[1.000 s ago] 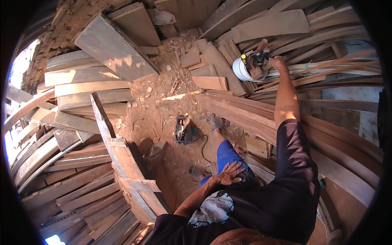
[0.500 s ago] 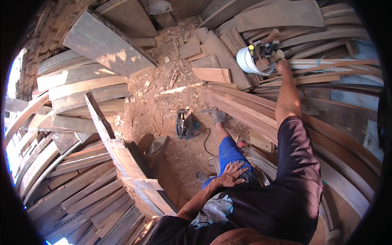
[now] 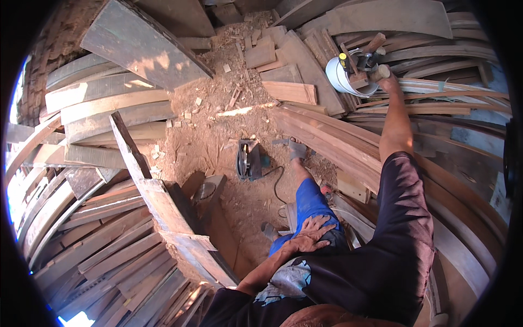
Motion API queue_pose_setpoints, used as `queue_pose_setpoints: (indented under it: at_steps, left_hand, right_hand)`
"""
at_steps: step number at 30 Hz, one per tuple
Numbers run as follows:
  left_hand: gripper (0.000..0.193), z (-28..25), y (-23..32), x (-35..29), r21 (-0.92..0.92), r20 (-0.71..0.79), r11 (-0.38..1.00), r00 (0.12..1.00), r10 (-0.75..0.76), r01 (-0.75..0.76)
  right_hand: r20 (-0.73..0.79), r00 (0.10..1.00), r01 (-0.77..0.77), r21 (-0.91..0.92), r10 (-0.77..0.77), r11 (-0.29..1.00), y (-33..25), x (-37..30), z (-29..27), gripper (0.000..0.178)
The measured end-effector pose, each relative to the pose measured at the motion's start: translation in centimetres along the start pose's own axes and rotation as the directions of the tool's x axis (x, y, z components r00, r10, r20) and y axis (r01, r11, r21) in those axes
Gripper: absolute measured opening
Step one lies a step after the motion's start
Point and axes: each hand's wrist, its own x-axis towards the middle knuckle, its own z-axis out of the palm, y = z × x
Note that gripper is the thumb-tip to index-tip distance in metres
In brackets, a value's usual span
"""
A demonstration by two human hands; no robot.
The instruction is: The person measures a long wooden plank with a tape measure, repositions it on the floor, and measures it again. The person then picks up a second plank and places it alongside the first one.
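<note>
My left hand (image 3: 314, 233) lies flat on the thigh of the blue shorts (image 3: 316, 204), fingers spread. To the far right, my right arm stretches out to a white bucket (image 3: 339, 80) of tools. My right hand (image 3: 388, 82) is at the bucket's right side, right by a round-ended wooden piece (image 3: 383, 71); its fingers are mostly hidden, so its grip cannot be made out. In the bucket stand a yellow-and-black handled tool (image 3: 344, 61), a wooden block (image 3: 358, 80) and other dark tools. A circular saw (image 3: 250, 159) rests on the floor ahead of my feet, its cord trailing beside it.
Curved planks (image 3: 436, 191) are stacked along the right, and more boards (image 3: 109, 250) lie heaped on the left. A long upright board (image 3: 163, 204) stands near my left side. Sawdust and wood scraps cover the floor (image 3: 210, 128). A wide board (image 3: 144, 52) leans at the upper left.
The view has shifted slightly, so the bucket and saw appear a little further right. My right hand stays at the bucket, slightly further up its side. My left hand still rests on the thigh.
</note>
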Motion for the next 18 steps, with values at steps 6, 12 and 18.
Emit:
queue_pose_setpoints:
  at_steps: [6, 12, 18]
  left_hand:
    - [0.067, 0.1, -0.3, -0.6, 0.037, -0.076, 0.999, 0.997, 0.016, -0.014]
    - [0.068, 0.5, -0.7, -1.5, 0.04, -0.089, 0.998, 0.995, 0.045, -0.042]
    - [0.06, -1.3, -2.2, -4.2, -0.229, -0.176, 0.972, 0.984, 0.006, -0.046]
  right_hand:
    - [-0.042, 0.993, -0.113, -0.155, 0.108, 0.981, -1.5, -1.0, -2.1, 0.069]
    - [-0.14, 0.984, -0.137, -0.184, 0.113, 0.973, -3.7, -4.5, -8.9, 0.076]
    - [0.046, 0.966, -0.23, -0.307, 0.255, 0.924, -16.0, -12.7, -22.0, 0.068]
